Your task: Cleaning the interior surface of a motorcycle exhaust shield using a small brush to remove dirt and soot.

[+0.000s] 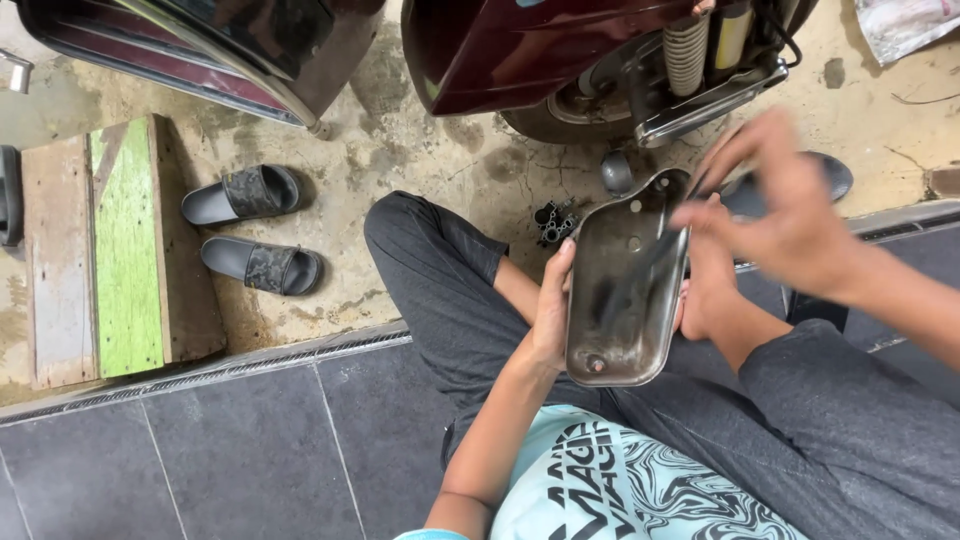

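**Metal cover held upright over the lap beside the scooter**

The left hand (552, 312) is clamped on the left edge of a grey metal cover (625, 282), thumb and fingers wrapped around the rim. The cover stands above the seated person's crossed legs, its long axis running away from the body, wider rounded end near the chest, narrower end toward the dark red scooter (520, 50). Its hollow inner face looks dull, smudged and pitted, with a small bolt hole near the bottom. The right hand (785, 200) hovers at the cover's upper right edge, blurred; fingers are half curled, and I cannot tell whether it grips anything. Just beyond the cover's far end lie a small cluster of dark metal parts (556, 220) and a rounded grey piece (616, 172) on the cracked concrete. Well off to the left of the left hand sit two grey slippers (250, 228) beside a worn wooden step (110, 250) with a green-painted plank. Dark tiles lie under the person.
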